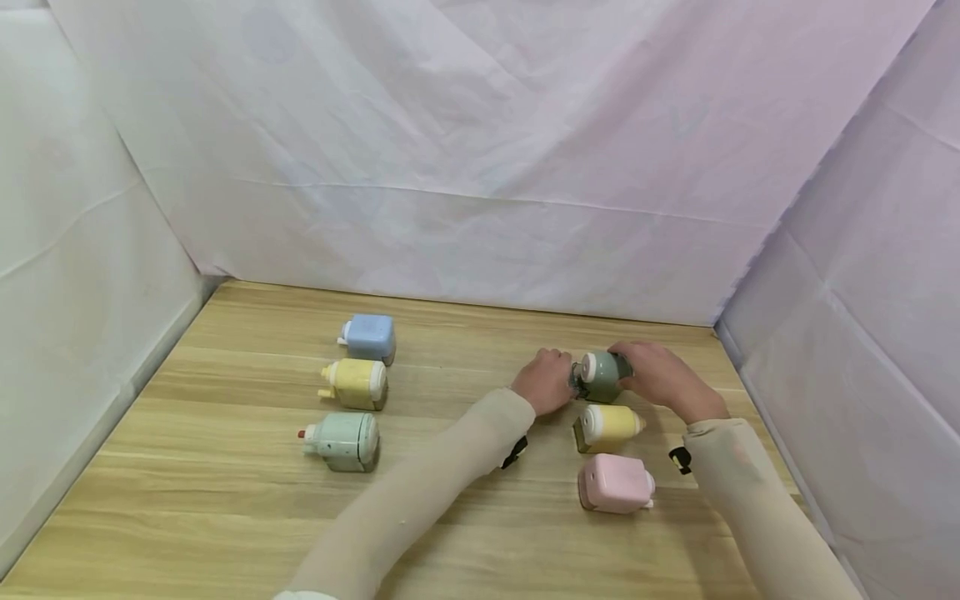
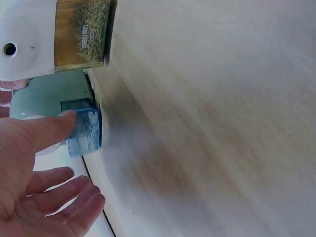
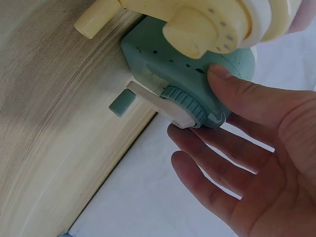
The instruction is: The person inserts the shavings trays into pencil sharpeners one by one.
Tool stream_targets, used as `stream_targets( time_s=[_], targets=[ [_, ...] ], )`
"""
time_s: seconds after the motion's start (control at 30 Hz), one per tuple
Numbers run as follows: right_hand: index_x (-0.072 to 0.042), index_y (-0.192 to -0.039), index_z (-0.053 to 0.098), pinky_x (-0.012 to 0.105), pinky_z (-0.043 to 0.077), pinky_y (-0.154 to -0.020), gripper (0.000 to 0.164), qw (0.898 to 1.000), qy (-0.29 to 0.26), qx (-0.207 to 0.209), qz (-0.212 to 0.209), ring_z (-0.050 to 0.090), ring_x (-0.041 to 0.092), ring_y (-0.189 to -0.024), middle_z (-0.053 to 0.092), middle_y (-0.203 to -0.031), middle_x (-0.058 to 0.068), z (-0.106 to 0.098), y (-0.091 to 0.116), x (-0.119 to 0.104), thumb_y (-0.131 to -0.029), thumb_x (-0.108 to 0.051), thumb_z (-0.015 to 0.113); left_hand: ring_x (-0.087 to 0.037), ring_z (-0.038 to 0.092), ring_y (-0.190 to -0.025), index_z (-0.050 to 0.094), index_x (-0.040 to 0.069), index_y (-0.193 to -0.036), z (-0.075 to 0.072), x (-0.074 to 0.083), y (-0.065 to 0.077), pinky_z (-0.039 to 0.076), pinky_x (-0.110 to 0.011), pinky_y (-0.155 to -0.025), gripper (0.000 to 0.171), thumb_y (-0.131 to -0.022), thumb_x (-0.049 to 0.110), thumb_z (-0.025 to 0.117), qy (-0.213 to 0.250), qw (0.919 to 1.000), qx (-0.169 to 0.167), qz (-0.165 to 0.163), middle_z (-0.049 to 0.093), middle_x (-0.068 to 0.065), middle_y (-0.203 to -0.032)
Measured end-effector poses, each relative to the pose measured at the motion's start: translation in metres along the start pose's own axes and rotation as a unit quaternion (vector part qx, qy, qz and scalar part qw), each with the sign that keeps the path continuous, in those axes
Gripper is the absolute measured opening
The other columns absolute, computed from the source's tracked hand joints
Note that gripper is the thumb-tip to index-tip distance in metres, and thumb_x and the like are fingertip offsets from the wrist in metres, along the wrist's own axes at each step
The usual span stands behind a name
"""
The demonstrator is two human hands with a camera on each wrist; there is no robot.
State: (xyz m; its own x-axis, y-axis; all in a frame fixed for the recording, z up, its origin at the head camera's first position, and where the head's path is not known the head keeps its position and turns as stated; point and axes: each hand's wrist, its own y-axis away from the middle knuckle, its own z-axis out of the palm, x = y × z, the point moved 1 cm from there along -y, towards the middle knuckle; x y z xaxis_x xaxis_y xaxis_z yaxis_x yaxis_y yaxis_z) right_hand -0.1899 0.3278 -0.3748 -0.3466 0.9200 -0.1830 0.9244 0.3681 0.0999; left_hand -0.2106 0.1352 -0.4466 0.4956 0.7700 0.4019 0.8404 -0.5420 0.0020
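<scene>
A dark green pencil sharpener [image 1: 607, 379] is at the far right of the table, its crank [image 3: 148, 101] on the side toward my right hand. My right hand [image 1: 663, 379] grips its body, thumb on the near side and fingers on the far side. A clear bluish drawer [image 2: 86, 131] juts out of the sharpener's other side. My left hand [image 1: 543, 382] touches this drawer with the thumb; its other fingers are loosely bent, apart from the drawer. Nearer to me, a yellow sharpener [image 1: 611, 426] with shavings [image 2: 93, 29] inside partly overlaps the green one in both wrist views.
A pink sharpener [image 1: 617, 483] lies nearest on the right. A left-hand column holds a blue sharpener [image 1: 371, 337], another yellow sharpener [image 1: 358, 383] and a pale green sharpener [image 1: 345, 442]. White cloth [image 1: 465, 242] hangs behind and beside the wooden table [image 1: 225, 517].
</scene>
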Motion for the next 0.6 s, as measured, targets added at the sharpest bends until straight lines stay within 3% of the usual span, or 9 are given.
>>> stream_targets(
  time_s=[0.17, 0.37, 0.6],
  targets=[
    [0.006, -0.130, 0.068, 0.061, 0.057, -0.098, 0.048, 1.000, -0.003, 0.003, -0.002, 0.070, 0.045, -0.114, 0.074, -0.123, 0.026, 0.000, 0.000, 0.001, -0.086, 0.001, 0.087, -0.022, 0.066, -0.101, 0.079, 0.007, -0.105, 0.001, -0.003, 0.001, 0.060, -0.032, -0.083, 0.011, -0.101, 0.007, 0.069, -0.040, 0.9988, -0.007, 0.026, 0.073, -0.008, -0.105],
    [0.006, -0.130, 0.068, 0.061, 0.057, -0.097, 0.046, 1.000, -0.002, 0.002, -0.003, 0.070, 0.046, -0.115, 0.074, -0.123, 0.026, 0.001, 0.000, 0.001, -0.087, 0.001, 0.086, -0.013, 0.050, -0.070, 0.072, 0.010, -0.079, 0.003, 0.003, 0.005, 0.048, -0.026, -0.061, 0.023, -0.100, 0.004, 0.066, -0.042, 0.9970, -0.028, 0.058, 0.069, -0.004, -0.085],
    [0.006, -0.131, 0.068, 0.060, 0.058, -0.096, 0.046, 1.000, 0.000, -0.004, 0.002, 0.070, 0.045, -0.115, 0.073, -0.124, 0.025, 0.000, 0.001, -0.001, -0.088, 0.001, 0.085, -0.012, 0.046, -0.069, 0.062, 0.014, -0.071, 0.001, 0.013, 0.008, 0.043, -0.024, -0.060, 0.032, -0.101, 0.008, 0.070, -0.050, 0.9951, -0.051, 0.069, 0.064, -0.002, -0.084]
  ],
)
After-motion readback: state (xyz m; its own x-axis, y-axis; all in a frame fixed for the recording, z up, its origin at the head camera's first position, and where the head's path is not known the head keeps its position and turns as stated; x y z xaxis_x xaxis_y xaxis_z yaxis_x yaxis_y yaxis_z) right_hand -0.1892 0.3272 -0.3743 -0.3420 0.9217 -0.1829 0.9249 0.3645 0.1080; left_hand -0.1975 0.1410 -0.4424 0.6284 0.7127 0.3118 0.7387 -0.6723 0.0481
